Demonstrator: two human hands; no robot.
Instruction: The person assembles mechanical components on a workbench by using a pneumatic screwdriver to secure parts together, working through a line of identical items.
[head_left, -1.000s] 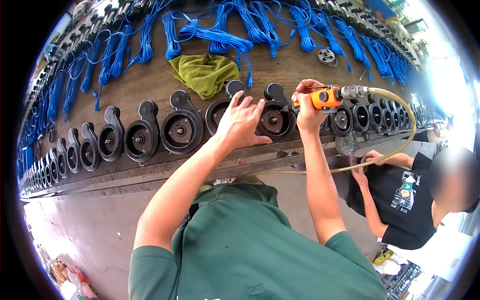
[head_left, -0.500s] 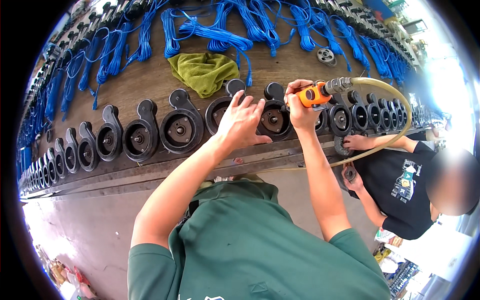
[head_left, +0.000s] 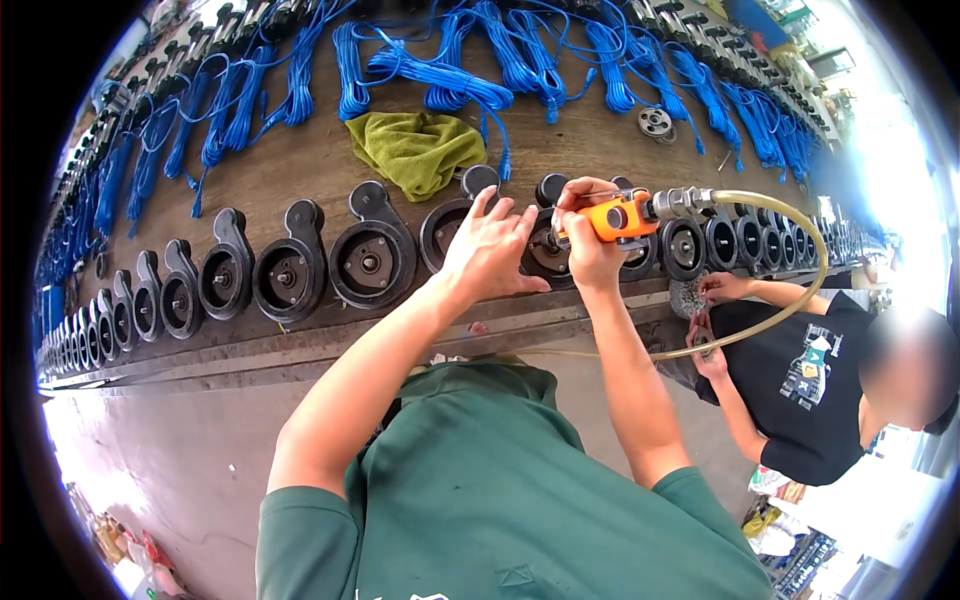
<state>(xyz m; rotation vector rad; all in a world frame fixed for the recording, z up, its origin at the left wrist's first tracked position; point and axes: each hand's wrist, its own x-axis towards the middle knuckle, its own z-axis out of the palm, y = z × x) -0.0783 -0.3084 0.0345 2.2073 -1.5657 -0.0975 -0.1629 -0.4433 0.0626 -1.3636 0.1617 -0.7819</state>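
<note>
My right hand (head_left: 594, 252) is closed around an orange air tool (head_left: 614, 218), whose metal coupling leads into a yellowish hose (head_left: 815, 215). The tool's working end is hidden by my fingers, close to the middle of a black round housing (head_left: 550, 266) in the row. My left hand (head_left: 488, 254) has its fingers spread, over the rim area between this housing and the one to its left (head_left: 437, 232). Whether it presses on either housing, I cannot tell. Each housing has a round open cup, a central stud and a short knobbed arm pointing away from me.
More black housings (head_left: 372, 262) line the table's near edge both ways. Beyond lie a green cloth (head_left: 418, 160), blue cable bundles (head_left: 445, 80) and a metal disc (head_left: 655, 123). At right, a co-worker in a black shirt (head_left: 800, 350) handles a round part (head_left: 704, 345).
My right hand and the air tool have moved slightly left and nearer to me, down toward the housing. My left hand has kept nearly the same place. The co-worker's hands have shifted a little.
</note>
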